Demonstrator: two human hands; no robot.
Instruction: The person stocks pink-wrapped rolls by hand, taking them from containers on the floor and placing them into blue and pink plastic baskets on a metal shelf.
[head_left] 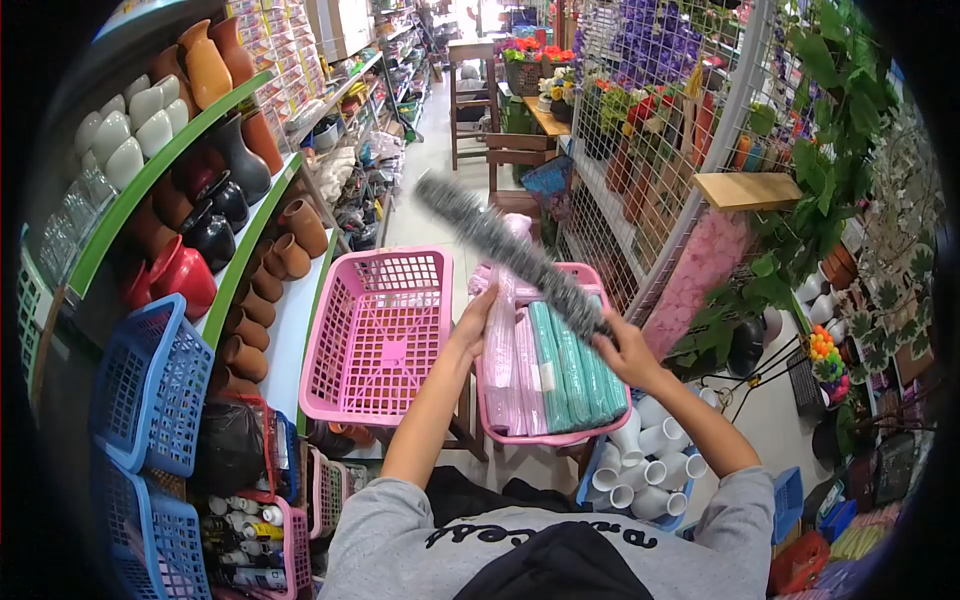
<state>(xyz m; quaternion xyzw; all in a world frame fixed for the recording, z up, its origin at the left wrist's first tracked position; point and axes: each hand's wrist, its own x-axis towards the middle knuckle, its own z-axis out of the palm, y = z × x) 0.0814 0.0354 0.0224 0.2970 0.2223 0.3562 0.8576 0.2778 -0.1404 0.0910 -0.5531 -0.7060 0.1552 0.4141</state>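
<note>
My right hand [625, 355] is closed round the lower end of a long grey fluffy duster [520, 255], which slants up to the left and is blurred at its far end. My left hand [478, 318] grips a pale pink plastic-wrapped packet [502, 345] standing tilted at the left side of a pink basket [540, 438]. Inside that basket lie several teal wrapped packets [575, 370] beside more pink ones. The duster passes over the basket and hides part of its back. Left of my left forearm stands a second pink basket [437, 300], with only its lattice bottom showing inside.
Shelves with clay pots [290, 255], white vases and dark vases line the left. Blue baskets [150, 390] stack at lower left. White vases [650, 470] fill a blue crate at lower right. A wire rack [640, 150] with artificial flowers stands right; a wooden chair [520, 150] is ahead.
</note>
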